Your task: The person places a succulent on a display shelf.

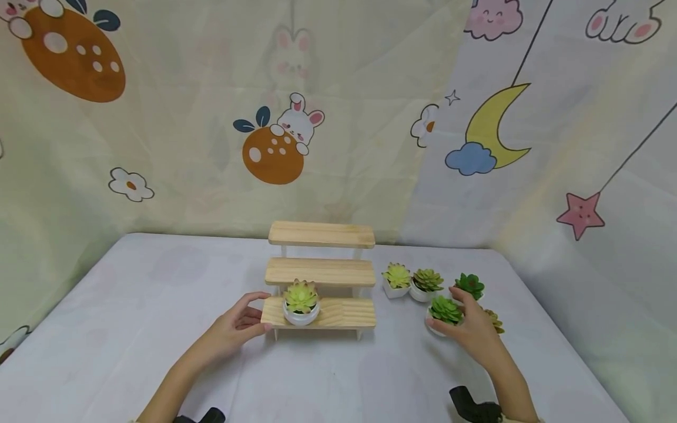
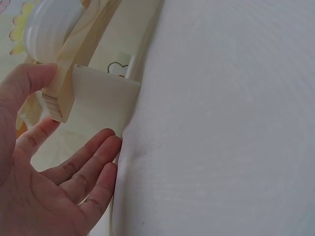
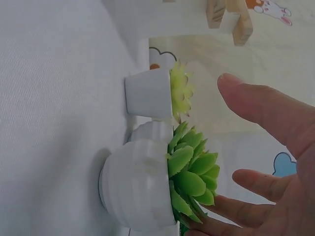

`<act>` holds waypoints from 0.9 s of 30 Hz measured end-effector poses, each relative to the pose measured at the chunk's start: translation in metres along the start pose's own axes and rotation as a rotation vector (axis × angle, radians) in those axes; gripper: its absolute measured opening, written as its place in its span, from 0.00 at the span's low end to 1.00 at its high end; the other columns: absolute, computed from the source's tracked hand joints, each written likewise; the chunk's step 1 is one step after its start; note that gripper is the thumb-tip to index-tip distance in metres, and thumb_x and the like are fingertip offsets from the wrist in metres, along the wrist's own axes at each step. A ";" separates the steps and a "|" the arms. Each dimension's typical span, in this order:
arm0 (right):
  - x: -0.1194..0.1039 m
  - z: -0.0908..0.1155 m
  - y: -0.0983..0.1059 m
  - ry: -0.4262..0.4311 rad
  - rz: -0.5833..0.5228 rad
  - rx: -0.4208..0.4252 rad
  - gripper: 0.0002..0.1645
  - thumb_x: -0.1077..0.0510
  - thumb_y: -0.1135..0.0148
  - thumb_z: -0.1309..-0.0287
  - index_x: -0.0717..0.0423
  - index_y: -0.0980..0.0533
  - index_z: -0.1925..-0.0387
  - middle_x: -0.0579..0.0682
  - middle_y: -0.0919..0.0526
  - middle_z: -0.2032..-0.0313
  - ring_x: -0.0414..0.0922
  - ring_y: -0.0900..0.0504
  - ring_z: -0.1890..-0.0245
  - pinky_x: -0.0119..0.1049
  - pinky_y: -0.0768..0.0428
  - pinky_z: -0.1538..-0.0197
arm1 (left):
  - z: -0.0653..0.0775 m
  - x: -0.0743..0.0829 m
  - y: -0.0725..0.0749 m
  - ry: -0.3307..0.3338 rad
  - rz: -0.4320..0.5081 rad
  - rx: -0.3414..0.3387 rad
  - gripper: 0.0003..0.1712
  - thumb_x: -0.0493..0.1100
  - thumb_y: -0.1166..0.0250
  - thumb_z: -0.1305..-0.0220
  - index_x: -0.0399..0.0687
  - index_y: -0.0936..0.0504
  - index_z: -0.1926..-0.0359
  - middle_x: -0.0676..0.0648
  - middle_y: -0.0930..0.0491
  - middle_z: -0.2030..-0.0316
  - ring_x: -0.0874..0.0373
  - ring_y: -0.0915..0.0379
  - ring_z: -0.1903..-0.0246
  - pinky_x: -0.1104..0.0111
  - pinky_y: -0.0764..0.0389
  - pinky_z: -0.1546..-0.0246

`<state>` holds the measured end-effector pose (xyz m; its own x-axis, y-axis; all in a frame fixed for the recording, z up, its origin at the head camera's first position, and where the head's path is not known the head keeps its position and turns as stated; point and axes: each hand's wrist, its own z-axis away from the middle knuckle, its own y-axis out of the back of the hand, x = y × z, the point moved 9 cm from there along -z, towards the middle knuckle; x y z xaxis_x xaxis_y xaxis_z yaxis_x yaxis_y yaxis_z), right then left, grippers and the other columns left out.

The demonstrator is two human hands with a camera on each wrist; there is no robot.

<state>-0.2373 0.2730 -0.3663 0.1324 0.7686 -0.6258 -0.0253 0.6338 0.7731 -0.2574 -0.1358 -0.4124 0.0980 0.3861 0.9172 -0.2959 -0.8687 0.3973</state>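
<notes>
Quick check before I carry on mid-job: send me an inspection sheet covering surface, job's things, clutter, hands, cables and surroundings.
Surface: table under a white cover, slightly creased.
Job's things: three-tier rack with one plant on its lowest tier; five more potted plants on the table to its right, one mostly hidden by the right hand.
Clutter: nothing seen.
Hands: left hand pinches the lowest tier's left end; right hand is spread at the nearest green plant, thumb clear of it.
Cables: nothing seen.
Surroundings: cartoon-print backdrop behind and at both sides.

black wrist-worn devices (image 1: 472, 405) | cream sleeve edge (image 1: 520, 420) | bare fingers (image 2: 101, 189)
</notes>
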 end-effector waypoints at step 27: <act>-0.002 0.000 -0.016 0.031 -0.050 -0.005 0.52 0.49 0.31 0.50 0.63 0.50 0.32 0.70 0.38 0.40 0.64 0.30 0.45 0.52 0.25 0.51 | 0.000 -0.001 0.000 0.007 0.002 -0.004 0.34 0.47 0.35 0.41 0.55 0.38 0.36 0.41 0.23 0.54 0.56 0.25 0.55 0.71 0.25 0.56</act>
<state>-0.2369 0.2611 -0.3770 0.1033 0.7384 -0.6664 -0.0240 0.6716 0.7405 -0.2573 -0.1365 -0.4133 0.0905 0.3870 0.9176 -0.2996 -0.8681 0.3957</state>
